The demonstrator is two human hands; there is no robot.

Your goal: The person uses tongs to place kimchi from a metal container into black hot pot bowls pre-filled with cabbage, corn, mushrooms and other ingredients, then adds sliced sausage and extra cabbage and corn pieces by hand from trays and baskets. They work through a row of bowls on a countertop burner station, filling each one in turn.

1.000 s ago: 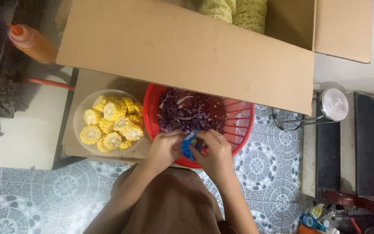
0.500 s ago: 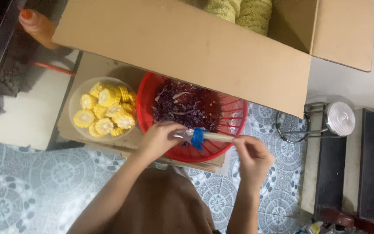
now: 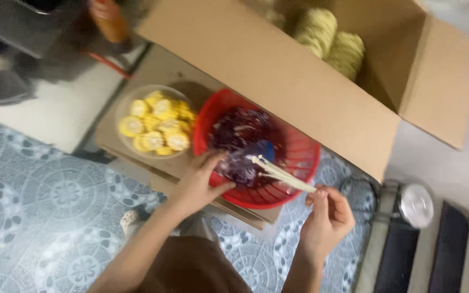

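Head view looks down on a red basket [image 3: 299, 163] of shredded purple cabbage [image 3: 234, 135] resting on a cardboard sheet [image 3: 164, 70]. Left hand [image 3: 199, 182] sits on the basket's near rim, its grip closed on a blue-handled tool [image 3: 259, 149] as far as the blur allows. Right hand [image 3: 329, 217] pinches the ends of pale thin sticks [image 3: 280, 173] that reach over the cabbage. A clear bowl of yellow corn pieces [image 3: 156, 127] stands just beside the basket, and a large cardboard box [image 3: 299, 81] lies behind
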